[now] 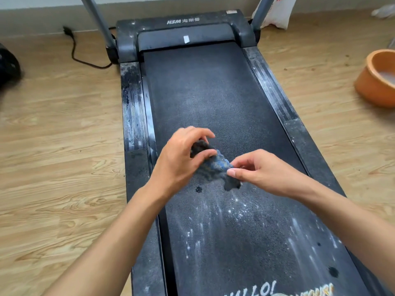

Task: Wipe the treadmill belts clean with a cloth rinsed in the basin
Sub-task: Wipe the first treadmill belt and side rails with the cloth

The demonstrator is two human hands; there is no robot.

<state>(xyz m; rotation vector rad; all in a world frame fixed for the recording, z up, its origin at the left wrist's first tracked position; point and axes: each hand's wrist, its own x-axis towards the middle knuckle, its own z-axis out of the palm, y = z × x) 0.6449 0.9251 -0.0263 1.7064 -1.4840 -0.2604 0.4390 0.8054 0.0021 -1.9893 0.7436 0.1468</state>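
Both hands hold the cloth [213, 167] just above the belt [209, 92] — left hand [181, 159] grips one end, right hand [258, 169] pinches the other. Spread it flat first, then press down and drag across the white streaks [213, 221] near you. Basin [369, 80] sits on the floor, right — rinse often.

Two bare hands: left hand [181, 161], right hand [267, 174]; forearms bare, nails short.

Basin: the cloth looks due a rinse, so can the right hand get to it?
Probably, with a stretch: the basin sits on the floor right of the treadmill, nothing between it and the right hand, which pinches the cloth.
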